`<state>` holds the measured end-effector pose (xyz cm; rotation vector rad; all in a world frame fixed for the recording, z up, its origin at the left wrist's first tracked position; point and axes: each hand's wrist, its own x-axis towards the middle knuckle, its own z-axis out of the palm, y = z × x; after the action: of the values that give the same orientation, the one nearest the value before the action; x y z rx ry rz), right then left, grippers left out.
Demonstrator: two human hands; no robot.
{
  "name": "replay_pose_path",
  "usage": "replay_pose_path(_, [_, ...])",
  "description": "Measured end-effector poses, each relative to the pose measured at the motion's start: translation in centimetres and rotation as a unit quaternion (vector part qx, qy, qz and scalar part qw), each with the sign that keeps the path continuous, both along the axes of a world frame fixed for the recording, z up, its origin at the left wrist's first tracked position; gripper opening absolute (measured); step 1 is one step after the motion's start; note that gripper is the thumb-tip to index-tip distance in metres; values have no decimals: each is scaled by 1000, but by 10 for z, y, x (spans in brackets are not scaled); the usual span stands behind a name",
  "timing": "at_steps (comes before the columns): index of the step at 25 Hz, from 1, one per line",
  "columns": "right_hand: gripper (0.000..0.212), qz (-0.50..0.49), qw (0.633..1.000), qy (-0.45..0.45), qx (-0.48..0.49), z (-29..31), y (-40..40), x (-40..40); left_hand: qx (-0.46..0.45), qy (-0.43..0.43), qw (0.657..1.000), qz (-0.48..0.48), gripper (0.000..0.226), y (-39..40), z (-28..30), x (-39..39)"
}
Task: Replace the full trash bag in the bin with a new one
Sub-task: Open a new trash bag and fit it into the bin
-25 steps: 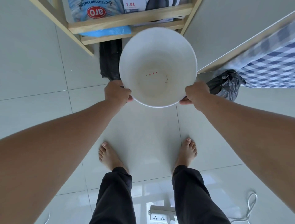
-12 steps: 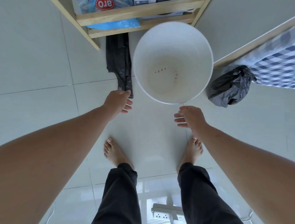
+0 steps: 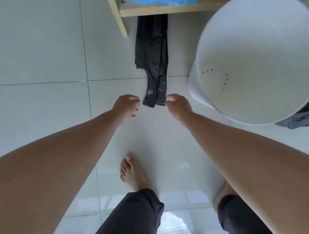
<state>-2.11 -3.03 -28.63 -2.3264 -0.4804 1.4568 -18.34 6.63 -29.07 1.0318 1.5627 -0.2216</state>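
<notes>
Floor (image 3: 50, 50): pale glossy tiles with thin dark grout lines, reflecting window light near the bottom edge. Wooden shelf frame (image 3: 122, 21): light timber leg and lower rail at the top edge, standing on the tiles. Blue plastic package (image 3: 158, 1): resting on the shelf, mostly cut off by the frame edge.

No readable text, label, brand, number or sign shows on anything in this view.
</notes>
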Motion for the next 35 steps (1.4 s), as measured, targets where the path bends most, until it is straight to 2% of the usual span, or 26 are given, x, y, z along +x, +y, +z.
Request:
replay_pose_path(2, [47,-27,1000,-14,-3,-32,22,-2,12,4,1000,-16,27,6,-35,7])
replay_pose_path(4, [20,-47,998,-52,-4,-59,34,-4,47,48,995,-78,39,5,-63,17])
replay_pose_path(5, [14,-54,995,-83,1,-73,38,-5,78,76,989,-96,38,4,-76,23])
replay_pose_path(7, [20,-72,992,-105,-3,-92,43,-5,137,111,980,-92,21,0,-95,35])
replay_pose_path(9, [8,-67,993,-94,-21,-95,43,-3,161,115,977,-81,14,-5,-102,43])
replay_pose_path(11, [24,-58,994,-82,-44,-88,37,-4,146,76,983,-79,14,-6,-96,42])
replay_pose_path(12, [24,-60,994,-75,-48,-79,32,-5,128,45,989,-58,15,-6,-84,39])
replay_pose_path(14, [23,-63,995,-56,-51,-46,20,-12,77,-35,995,60,11,-3,-47,23])
replay_pose_path(17, [17,-86,996,-3,-18,9,8,-17,23,-86,976,197,10,3,11,-1])
replay_pose_path(19, [17,-109,993,35,1,49,5,-19,-10,-121,942,312,13,15,51,-16])
replay_pose_path(20, [17,-115,992,47,6,71,6,-18,-21,-153,909,387,18,24,71,-22])
replay_pose_path(22, [14,-118,989,83,19,117,7,-12,-12,-219,821,528,24,40,112,-31])
replay_pose_path(23, [13,-126,985,114,34,137,9,-9,0,-231,786,573,24,45,130,-32])
replay_pose_path(24, [11,-122,982,138,46,158,12,-6,9,-215,780,587,31,48,142,-31])
replay_pose_path(25, [9,-103,984,139,51,177,14,-2,2,-172,808,564,48,47,150,-26])
replay_pose_path(27, [8,-81,984,144,62,208,14,6,-49,-29,896,441,106,34,164,-8])
replay_pose_path(28, [8,-93,979,171,68,219,13,9,-65,26,921,383,128,25,166,2])
replay_pose_path(29, [10,-103,972,199,72,229,11,12,-75,50,936,340,135,17,169,11])
replay_pose_path(30, [12,-92,970,212,78,235,7,17,-88,55,943,316,131,9,170,19])
replay_pose_path(31, [13,-59,974,204,81,240,1,22,-108,47,942,314,117,3,169,24])
replay_pose_path(33, [13,-2,976,195,96,249,-11,29,-145,4,932,332,74,-9,164,33])
replay_pose_path(35, [14,-1,974,208,94,255,-25,38,-133,-46,921,364,35,-20,158,39])
